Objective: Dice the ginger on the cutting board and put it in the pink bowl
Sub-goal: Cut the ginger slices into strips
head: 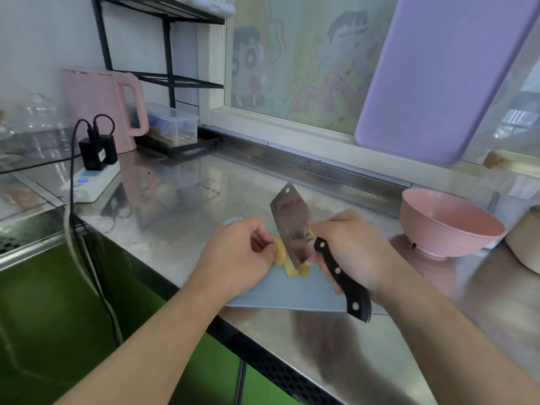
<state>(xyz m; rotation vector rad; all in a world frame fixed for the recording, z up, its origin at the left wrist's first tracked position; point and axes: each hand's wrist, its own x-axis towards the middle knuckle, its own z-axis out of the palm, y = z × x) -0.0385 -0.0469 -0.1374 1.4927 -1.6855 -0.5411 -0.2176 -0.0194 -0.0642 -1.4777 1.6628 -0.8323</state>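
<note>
Yellow ginger [282,257] lies in strips on the pale blue cutting board [292,293] at the steel counter's front edge. My left hand [238,254] holds the ginger down with curled fingers on its left side. My right hand [352,249] grips the black handle of a cleaver [289,223], whose blade stands edge-down on the ginger just right of my left fingers. A few cut pieces lie under the blade's near corner. The pink bowl [447,226] stands upright on the counter to the right of the board, and looks empty.
A purple board [438,74] leans against the window behind the bowl. A pink kettle [102,106], a white power strip with black plugs [93,176] and a clear box [172,124] on a black rack sit at the back left. A beige container [526,238] is at the right edge.
</note>
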